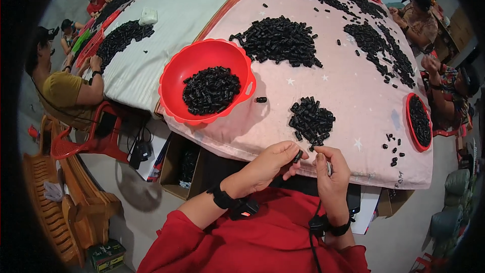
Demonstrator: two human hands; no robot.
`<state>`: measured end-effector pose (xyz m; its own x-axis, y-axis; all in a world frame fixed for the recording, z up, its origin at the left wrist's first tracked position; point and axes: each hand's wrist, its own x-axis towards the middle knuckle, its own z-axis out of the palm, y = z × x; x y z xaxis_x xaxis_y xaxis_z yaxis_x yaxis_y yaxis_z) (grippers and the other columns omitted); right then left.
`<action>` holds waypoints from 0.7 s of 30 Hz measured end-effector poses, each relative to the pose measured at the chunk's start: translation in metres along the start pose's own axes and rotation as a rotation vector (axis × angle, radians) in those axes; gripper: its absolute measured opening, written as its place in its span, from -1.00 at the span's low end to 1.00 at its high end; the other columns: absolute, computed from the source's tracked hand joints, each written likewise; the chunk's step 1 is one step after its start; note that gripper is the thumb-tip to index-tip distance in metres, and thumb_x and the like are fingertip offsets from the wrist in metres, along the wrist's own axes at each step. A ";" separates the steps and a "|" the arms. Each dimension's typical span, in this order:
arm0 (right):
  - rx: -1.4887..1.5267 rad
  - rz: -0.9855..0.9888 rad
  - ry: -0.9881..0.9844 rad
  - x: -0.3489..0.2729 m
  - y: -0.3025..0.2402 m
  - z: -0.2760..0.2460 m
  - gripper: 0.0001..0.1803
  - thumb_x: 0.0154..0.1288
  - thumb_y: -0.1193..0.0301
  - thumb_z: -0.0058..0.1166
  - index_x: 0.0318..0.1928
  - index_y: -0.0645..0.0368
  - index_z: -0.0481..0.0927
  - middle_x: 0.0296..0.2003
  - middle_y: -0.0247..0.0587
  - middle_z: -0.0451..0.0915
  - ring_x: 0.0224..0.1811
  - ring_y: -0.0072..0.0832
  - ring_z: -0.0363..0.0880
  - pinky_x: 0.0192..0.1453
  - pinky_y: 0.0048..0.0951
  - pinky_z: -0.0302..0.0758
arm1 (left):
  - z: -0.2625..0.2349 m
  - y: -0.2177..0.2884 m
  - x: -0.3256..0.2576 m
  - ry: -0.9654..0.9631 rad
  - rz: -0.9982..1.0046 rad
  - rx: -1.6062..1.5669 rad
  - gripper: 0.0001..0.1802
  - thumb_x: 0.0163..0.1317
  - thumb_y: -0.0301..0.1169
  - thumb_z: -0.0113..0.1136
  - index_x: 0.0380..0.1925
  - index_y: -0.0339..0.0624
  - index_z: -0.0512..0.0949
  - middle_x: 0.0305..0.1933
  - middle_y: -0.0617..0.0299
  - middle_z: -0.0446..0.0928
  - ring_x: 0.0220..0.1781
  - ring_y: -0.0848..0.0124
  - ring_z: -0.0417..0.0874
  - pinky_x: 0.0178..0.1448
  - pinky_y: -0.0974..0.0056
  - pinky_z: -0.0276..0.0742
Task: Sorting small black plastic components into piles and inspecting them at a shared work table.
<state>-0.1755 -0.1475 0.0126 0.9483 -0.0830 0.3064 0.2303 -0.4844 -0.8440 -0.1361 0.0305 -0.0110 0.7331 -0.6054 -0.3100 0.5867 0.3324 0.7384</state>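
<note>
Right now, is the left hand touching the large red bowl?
Apart: the head view plainly shows pink cloth between the left hand and the large red bowl.

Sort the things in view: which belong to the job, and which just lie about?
Likely the job's: black piece in left hand, silvery item in right hand, small pile, red bowl.

Likely lying about: bench, green box, pale cloth.

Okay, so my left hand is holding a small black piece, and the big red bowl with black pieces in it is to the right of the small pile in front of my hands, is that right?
Not quite: the big red bowl is to the left of the small pile, as the head view shows. Your left hand does hold a small black piece.
</note>
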 end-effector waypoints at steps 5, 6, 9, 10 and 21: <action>0.071 0.089 -0.086 -0.002 -0.004 0.001 -0.86 0.38 0.57 0.11 -0.08 0.31 0.59 -0.29 -0.12 0.61 -0.27 -0.42 0.62 -0.15 -0.43 0.53 | 0.003 -0.004 -0.004 -0.009 0.018 -0.032 -0.56 0.51 -0.04 -0.04 -0.03 -0.24 0.48 -0.35 0.32 0.47 -0.42 0.53 0.47 -0.39 0.45 0.40; 0.073 0.089 -0.087 -0.003 -0.004 0.001 -0.86 0.38 0.57 0.11 -0.08 0.31 0.59 -0.29 -0.12 0.61 -0.27 -0.42 0.62 -0.15 -0.43 0.53 | 0.004 -0.004 -0.005 0.013 0.038 -0.032 -0.57 0.51 -0.05 -0.03 -0.02 -0.24 0.47 -0.35 0.31 0.47 -0.42 0.52 0.47 -0.38 0.45 0.40; 0.104 0.135 -0.135 -0.003 -0.004 0.002 -0.84 0.39 0.53 0.12 -0.07 0.31 0.58 -0.28 -0.10 0.61 -0.25 -0.39 0.62 -0.13 -0.41 0.54 | 0.004 -0.005 -0.008 0.043 0.047 -0.043 -0.62 0.51 -0.09 -0.01 -0.02 -0.21 0.44 -0.36 0.29 0.48 -0.41 0.51 0.48 -0.37 0.43 0.41; 0.069 0.074 -0.133 -0.003 -0.005 0.003 -0.83 0.39 0.50 0.14 -0.06 0.31 0.58 -0.28 -0.10 0.60 -0.26 -0.37 0.62 -0.13 -0.40 0.55 | 0.004 -0.006 -0.007 0.041 0.046 -0.044 -0.62 0.51 -0.09 -0.01 -0.02 -0.21 0.44 -0.36 0.29 0.48 -0.41 0.51 0.48 -0.37 0.43 0.41; 0.102 0.095 -0.238 -0.003 -0.008 0.006 -0.80 0.40 0.40 0.17 -0.13 0.29 0.56 -0.31 -0.11 0.58 -0.29 -0.37 0.60 -0.14 -0.40 0.54 | 0.004 -0.015 -0.005 0.013 0.071 0.020 -0.76 0.52 -0.20 0.00 -0.12 -0.14 0.37 -0.30 0.27 0.51 -0.38 0.52 0.51 -0.33 0.42 0.46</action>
<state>-0.1793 -0.1384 0.0157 0.9886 0.0885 0.1220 0.1472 -0.3932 -0.9076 -0.1499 0.0261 -0.0182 0.7772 -0.5710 -0.2644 0.5263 0.3596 0.7705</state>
